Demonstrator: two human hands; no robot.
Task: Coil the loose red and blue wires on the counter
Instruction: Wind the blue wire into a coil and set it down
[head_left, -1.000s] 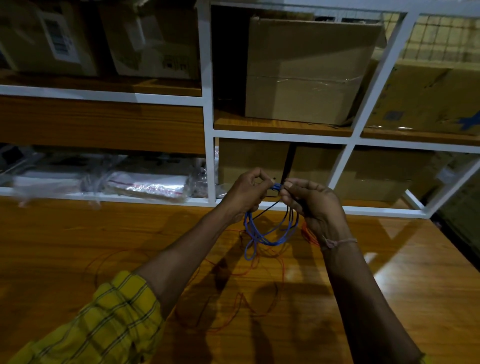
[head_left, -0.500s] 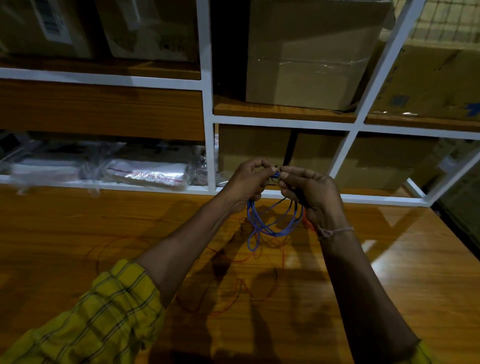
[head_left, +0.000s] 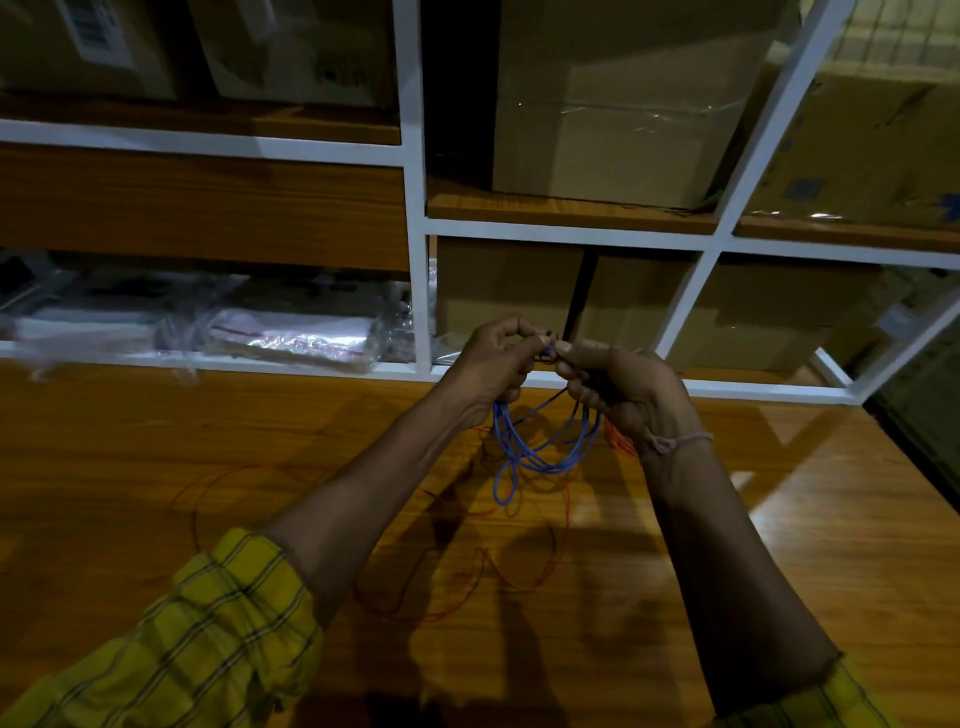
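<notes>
A blue wire (head_left: 540, 457) hangs in several loops between my two hands, above the wooden counter (head_left: 156, 441). My left hand (head_left: 493, 364) pinches the top of the loops, fingers curled. My right hand (head_left: 618, 387) grips the same bundle from the right, and the fingertips of both hands meet at the top of the coil. A thin red wire (head_left: 483, 571) lies loose in wide curves on the counter below the hands. A short bit of red wire (head_left: 621, 444) shows by my right wrist.
White-framed shelves (head_left: 415, 208) stand at the back of the counter. Cardboard boxes (head_left: 623, 104) fill the upper and right compartments. Clear plastic bags (head_left: 291, 332) lie in the lower left compartment. The counter's right edge (head_left: 914, 452) drops off to a dark floor.
The view has tilted slightly down, so the shelves sit higher in the frame. Both hands stay together at the top of the blue coil; the fingers shift a little.
</notes>
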